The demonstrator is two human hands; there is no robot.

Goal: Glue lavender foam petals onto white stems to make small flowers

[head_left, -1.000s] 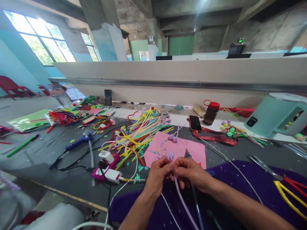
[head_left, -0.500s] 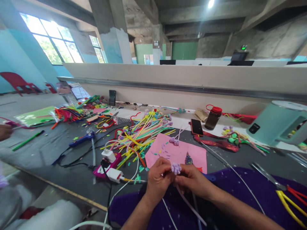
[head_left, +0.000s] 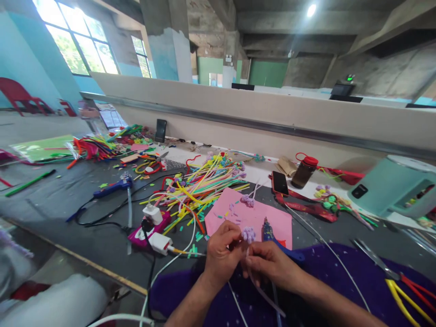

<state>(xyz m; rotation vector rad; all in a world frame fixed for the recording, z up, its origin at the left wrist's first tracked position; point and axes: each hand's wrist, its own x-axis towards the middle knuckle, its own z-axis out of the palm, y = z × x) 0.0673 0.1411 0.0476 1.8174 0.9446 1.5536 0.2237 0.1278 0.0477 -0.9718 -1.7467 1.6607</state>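
Between my hands is a small lilac pipe-cleaner flower (head_left: 248,234) with a long pale stem (head_left: 264,295) trailing down to the right. My left hand (head_left: 224,247) pinches the flower from its left side. Just below the bloom, my right hand (head_left: 269,263) has thumb and fingers closed on the stem. Behind them lies a pink sheet (head_left: 218,213) with lilac snippets and another lilac flower (head_left: 247,200). A blue glue gun (head_left: 284,247) rests beside my right hand, its nozzle on the sheet.
Loose colored pipe cleaners (head_left: 204,186) heap beyond a magenta power strip (head_left: 139,238). A second blue glue gun (head_left: 114,187) lies at left. Toward the right are a phone (head_left: 279,183), a bottle (head_left: 304,172), a teal kettle (head_left: 391,186) and scissors (head_left: 378,261). White cables cross the table.
My right hand has slid lower, from beside the bloom to the stem under it. The left hand keeps its pinch. A co-worker's hand at the far left has gone out of view.
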